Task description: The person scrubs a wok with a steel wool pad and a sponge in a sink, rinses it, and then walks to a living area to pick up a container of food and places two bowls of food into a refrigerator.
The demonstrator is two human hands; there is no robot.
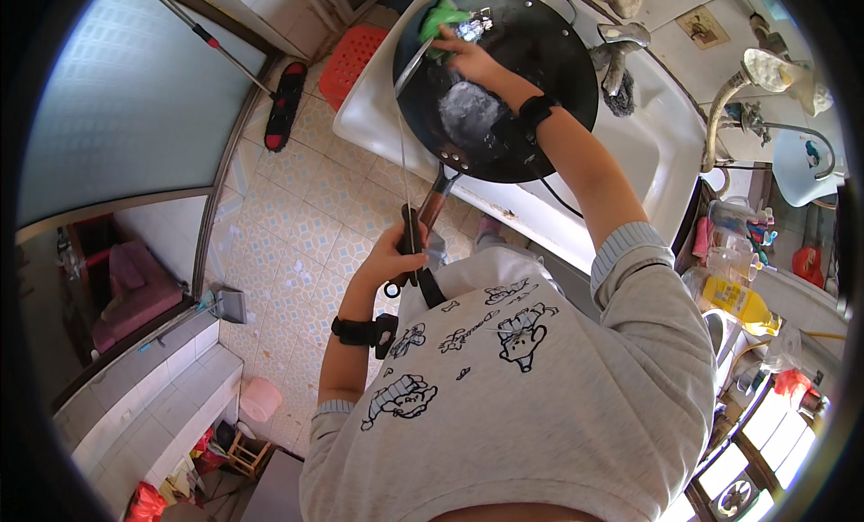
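A large black wok point(540, 70) rests over the white sink point(665, 140), with whitish suds point(469, 107) and wet patches inside. My left hand point(395, 255) grips the black handle point(410, 235) of a long metal spatula. The wok's brown wooden handle point(434, 208) runs down behind it; I cannot tell whether the same hand holds that too. The thin shaft leads up to the spatula's metal blade point(413, 66) at the wok's left rim. Inside the wok, my right hand point(469, 57) holds a green cloth point(442, 22) against the blade's end. Its fingertips are partly hidden.
Beyond the wok stands a metal faucet point(617, 49), with a dark scouring pad point(619, 93) near it. A red plastic basket point(354, 59) and a black-and-red broom head point(287, 107) are left of the sink. A yellow bottle point(739, 302) lies among several cups at right.
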